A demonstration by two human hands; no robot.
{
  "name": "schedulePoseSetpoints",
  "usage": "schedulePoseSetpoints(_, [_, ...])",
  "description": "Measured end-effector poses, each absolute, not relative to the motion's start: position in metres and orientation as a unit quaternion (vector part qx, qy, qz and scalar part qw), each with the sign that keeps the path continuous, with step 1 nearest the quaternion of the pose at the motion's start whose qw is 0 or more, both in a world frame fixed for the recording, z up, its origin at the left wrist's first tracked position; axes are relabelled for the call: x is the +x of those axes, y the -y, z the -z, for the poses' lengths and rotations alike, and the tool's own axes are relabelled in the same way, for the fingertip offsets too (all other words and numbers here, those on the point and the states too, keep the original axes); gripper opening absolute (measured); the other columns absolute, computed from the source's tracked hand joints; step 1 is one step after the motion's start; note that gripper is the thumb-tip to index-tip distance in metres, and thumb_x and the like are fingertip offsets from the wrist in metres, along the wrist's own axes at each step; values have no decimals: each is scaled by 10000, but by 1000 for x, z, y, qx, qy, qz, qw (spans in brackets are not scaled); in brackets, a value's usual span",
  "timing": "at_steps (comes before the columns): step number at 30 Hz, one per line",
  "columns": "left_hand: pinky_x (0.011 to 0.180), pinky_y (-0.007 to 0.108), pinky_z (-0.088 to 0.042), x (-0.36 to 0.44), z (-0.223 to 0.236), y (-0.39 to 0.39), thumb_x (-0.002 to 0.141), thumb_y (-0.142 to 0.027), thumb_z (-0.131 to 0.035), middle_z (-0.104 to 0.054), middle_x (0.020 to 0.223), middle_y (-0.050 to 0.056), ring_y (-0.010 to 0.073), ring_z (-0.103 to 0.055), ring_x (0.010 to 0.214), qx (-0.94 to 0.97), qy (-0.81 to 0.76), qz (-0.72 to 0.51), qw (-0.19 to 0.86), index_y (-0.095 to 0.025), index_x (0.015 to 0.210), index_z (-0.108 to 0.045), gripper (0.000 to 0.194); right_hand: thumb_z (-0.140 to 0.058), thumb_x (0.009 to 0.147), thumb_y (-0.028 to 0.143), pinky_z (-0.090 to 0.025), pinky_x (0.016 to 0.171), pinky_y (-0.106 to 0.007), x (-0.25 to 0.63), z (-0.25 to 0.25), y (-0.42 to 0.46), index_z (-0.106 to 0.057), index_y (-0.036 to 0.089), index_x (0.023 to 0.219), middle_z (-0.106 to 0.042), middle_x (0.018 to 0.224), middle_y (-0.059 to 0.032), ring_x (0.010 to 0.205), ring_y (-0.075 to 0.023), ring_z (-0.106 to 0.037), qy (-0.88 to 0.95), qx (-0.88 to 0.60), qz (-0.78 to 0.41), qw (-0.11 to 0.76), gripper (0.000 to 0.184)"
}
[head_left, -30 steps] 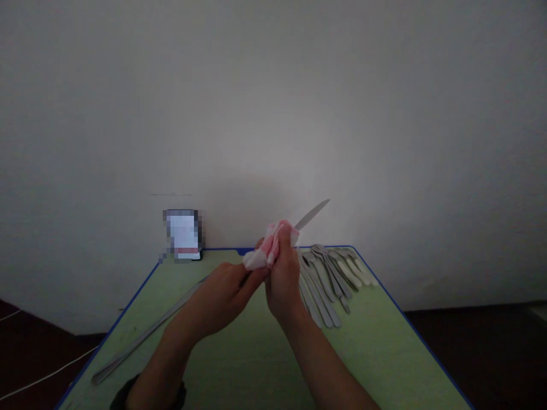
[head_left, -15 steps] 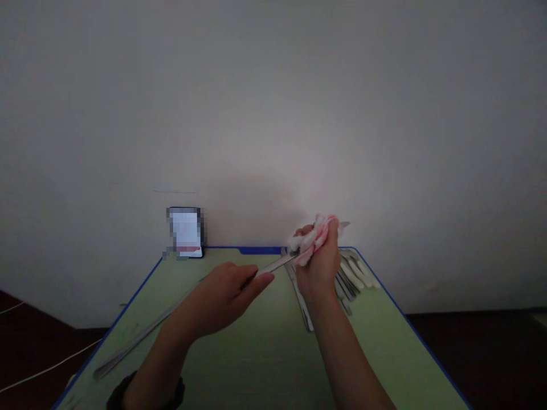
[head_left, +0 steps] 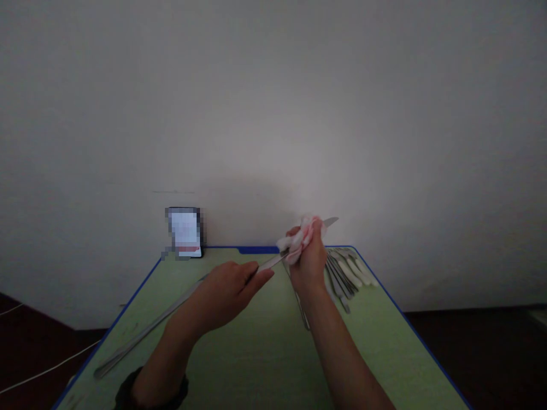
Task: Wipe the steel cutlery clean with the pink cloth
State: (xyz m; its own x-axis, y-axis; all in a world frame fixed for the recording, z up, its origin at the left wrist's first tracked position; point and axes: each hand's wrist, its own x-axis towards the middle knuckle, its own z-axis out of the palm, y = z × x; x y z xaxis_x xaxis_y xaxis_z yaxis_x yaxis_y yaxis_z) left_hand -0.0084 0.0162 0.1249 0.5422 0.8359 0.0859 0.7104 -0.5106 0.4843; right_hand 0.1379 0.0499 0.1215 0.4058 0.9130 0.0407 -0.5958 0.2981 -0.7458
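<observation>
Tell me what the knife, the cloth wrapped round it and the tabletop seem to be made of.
The knife looks like smooth metal, probably steel: thin, grey, faintly glossy. The cloth seems soft, matte fabric, bunched in loose pink-and-white folds, though paper is possible. The tabletop may be laminate or painted board: flat, pale green, low sheen.

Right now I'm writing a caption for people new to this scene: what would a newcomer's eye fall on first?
Probably the pink-and-white cloth near the centre, bunched in the right hand around a knife that the left hand grips. Next, perhaps, the bright screen by the far left corner of the green table, then the cluster of cutlery towards the far right corner.
</observation>
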Motion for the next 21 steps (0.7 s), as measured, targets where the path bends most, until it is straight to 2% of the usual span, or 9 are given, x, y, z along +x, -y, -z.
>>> schedulePoseSetpoints(3, [559,276,-237,-14,-128,-15,957,-523,-255,-424,580,-39,128,-425,541,861,-434,-151,219,-189,689,-449,470,-503,835,550,-339,387,-194,151,-131,-50,-476,220,766,-501,489,93,383,-82,-438,203,-290,-509,784,338])
schedulePoseSetpoints(7, [549,268,-244,-25,-133,-14,952,-528,-279,-420,584,-47,121,-417,533,852,-437,-145,248,-191,694,-443,455,-420,903,484,-366,393,-186,148,-136,-48,-497,215,758,-513,462,84,375,-81,-459,183,-282,-549,765,315])
schedulePoseSetpoints(11, [570,260,-285,-33,-135,-12,947,-529,-298,-444,608,-45,126,-441,561,846,-437,-134,275,-193,708,-459,444,-397,928,410,-436,460,-180,150,-136,-50,-551,199,773,-601,507,55,441,-85,-554,161,-323,-541,760,303])
schedulePoseSetpoints(15, [590,255,-321,-33,-133,-13,942,-523,-301,-459,632,-40,133,-458,596,843,-424,-119,309,-195,718,-463,429,-395,921,421,-514,575,-232,159,-134,-55,-600,175,843,-691,613,3,551,-125,-641,152,-356,-518,763,330])
schedulePoseSetpoints(21, [535,227,-342,-32,-124,-21,928,-514,-305,-448,640,-43,120,-423,575,804,-432,-151,379,-197,742,-458,398,-364,915,495,-535,631,-253,149,-110,-61,-648,163,815,-731,692,-42,638,-154,-689,191,-381,-490,761,448])
